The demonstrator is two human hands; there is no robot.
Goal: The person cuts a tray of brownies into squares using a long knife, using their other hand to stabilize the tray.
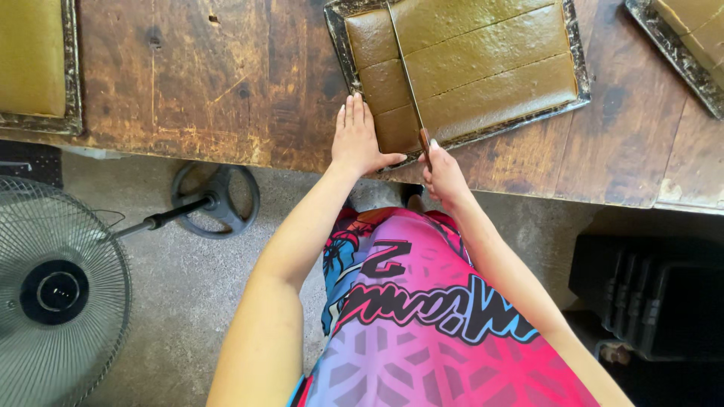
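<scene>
knife [406, 71] lies blade-down across the brown slab [467, 68] in the metal tray [579, 75] at upper centre, right hand [445, 175] clamped on its handle. left hand [359, 139] rests flat, fingers together, at the tray's near corner on the wooden tabletop [211, 83]. a fan [56, 290] stands lower left.

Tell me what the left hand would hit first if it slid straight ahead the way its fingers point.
The left hand lies flat on the table, fingertips at the tray's near corner. Going straight on, it would probably meet that metal rim first, then the brown slab inside.
</scene>
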